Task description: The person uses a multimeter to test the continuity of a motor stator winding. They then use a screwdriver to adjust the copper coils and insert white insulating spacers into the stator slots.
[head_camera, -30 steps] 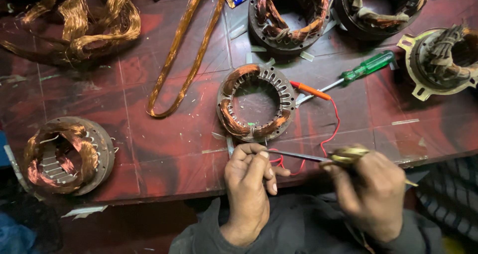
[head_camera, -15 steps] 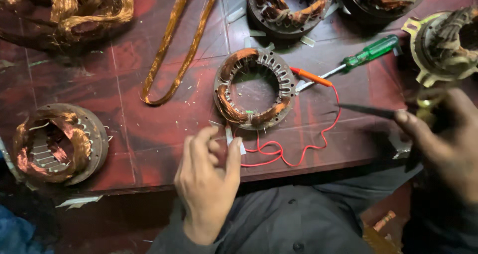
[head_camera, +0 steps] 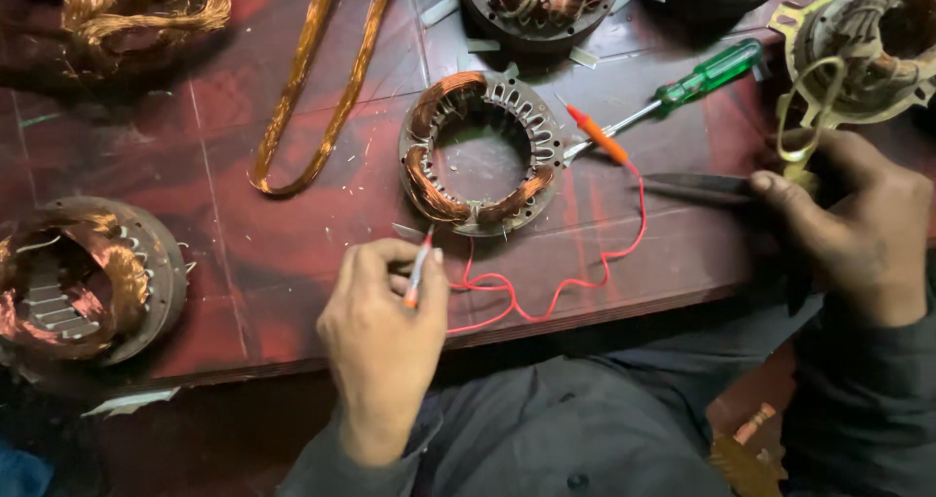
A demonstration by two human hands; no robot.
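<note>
A motor stator (head_camera: 481, 151) with copper windings lies flat in the middle of the dark red table (head_camera: 244, 253). My left hand (head_camera: 385, 331) pinches an orange probe tip (head_camera: 417, 273) just in front of the stator's near rim. A thin red wire (head_camera: 556, 285) curls from it to a second orange probe (head_camera: 597, 134) lying right of the stator. To the right, my right hand (head_camera: 848, 224) grips scissors (head_camera: 694, 185) with yellow handle loops, their dark blades pointing left over the table.
A green-handled screwdriver (head_camera: 697, 83) lies behind the second probe. Another wound stator (head_camera: 88, 278) sits at the left, a copper coil loop (head_camera: 312, 88) and a copper tangle (head_camera: 127, 0) behind it. More stators (head_camera: 541, 5) and a motor housing (head_camera: 868, 39) line the back.
My right hand has carried the scissors away to the right, apart from my left hand. My left hand now holds the orange probe tip at the stator's near rim.
</note>
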